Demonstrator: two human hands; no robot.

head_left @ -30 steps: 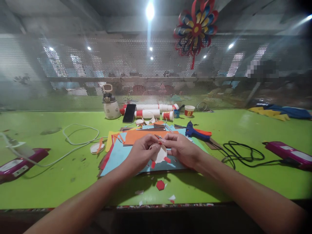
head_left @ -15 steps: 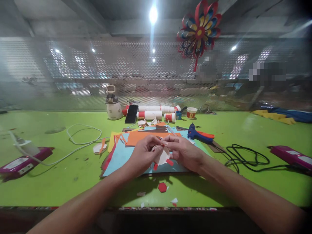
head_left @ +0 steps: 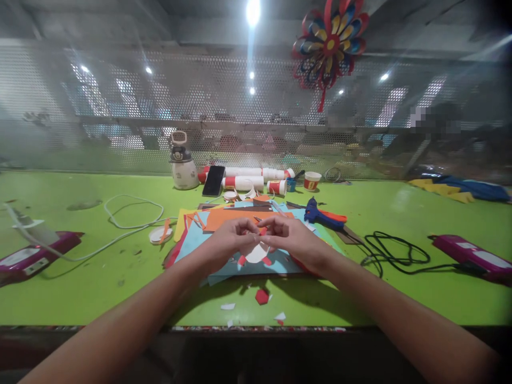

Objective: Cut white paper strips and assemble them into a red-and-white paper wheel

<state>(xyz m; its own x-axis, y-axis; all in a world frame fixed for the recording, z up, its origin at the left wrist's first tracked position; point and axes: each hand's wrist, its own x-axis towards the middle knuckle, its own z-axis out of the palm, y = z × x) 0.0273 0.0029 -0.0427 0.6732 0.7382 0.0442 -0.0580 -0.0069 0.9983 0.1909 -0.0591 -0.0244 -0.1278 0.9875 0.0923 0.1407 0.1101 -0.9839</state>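
Note:
A small white paper disc (head_left: 256, 255) with red paper tabs around its edge is held over the stacked sheets, between my two hands. My left hand (head_left: 232, 240) has thumb and fingers pinched at the disc's upper left. From the other side, my right hand (head_left: 291, 239) pinches at the top edge, where a bit of red shows between the fingertips. Under both hands lie light blue paper (head_left: 196, 242) and orange paper (head_left: 222, 220). Nearer the front edge sits a red paper hexagon (head_left: 262, 296) among white scraps.
A blue glue gun (head_left: 320, 216) lies right of the papers, its black cable (head_left: 394, 250) coiled beside it. Purple power strips flank both sides, one on the left (head_left: 40, 258). Behind are a phone (head_left: 213, 181), a bottle (head_left: 184, 168) and paper cups (head_left: 312, 181).
Both hands and the disc appear slightly further left, and the disc looks flatter to my view. The camera's view has tilted slightly downward. Both hands keep their pinch.

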